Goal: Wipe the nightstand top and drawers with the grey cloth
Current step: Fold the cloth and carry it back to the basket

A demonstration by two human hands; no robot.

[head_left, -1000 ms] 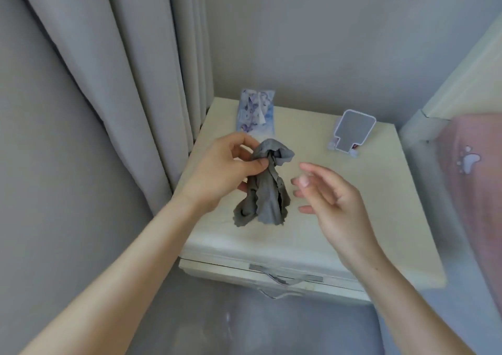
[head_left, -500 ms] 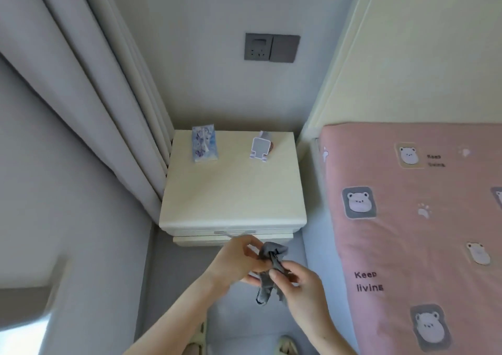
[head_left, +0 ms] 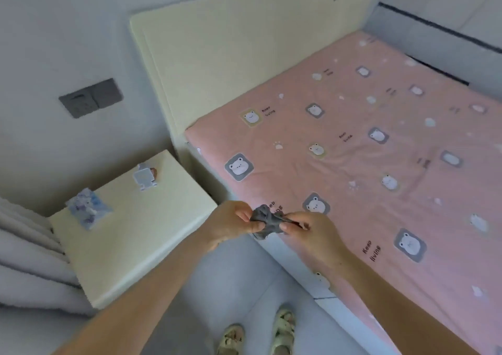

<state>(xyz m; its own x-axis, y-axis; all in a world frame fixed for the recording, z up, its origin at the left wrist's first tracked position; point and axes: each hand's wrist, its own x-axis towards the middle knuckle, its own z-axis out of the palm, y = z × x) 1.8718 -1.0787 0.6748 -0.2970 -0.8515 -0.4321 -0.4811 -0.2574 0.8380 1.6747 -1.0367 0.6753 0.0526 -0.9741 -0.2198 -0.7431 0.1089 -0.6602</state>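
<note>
The grey cloth (head_left: 264, 220) is bunched up and held in the air between both hands, over the bed's near edge. My left hand (head_left: 231, 223) pinches its left side and my right hand (head_left: 312, 232) pinches its right side. The cream nightstand (head_left: 130, 235) stands at the lower left, apart from my hands, and only its top shows. Its drawers are out of sight from this angle.
A patterned tissue pack (head_left: 88, 208) and a small light-blue stand (head_left: 145, 176) sit on the nightstand top. A bed with a pink bear-print sheet (head_left: 380, 164) fills the right. Curtains (head_left: 24, 259) hang at the left. My slippered feet (head_left: 258, 333) stand on the grey floor.
I have stepped back from the nightstand and the view has swung right toward the bed. My right hand has taken hold of the cloth, which both hands now carry over the bed's edge.
</note>
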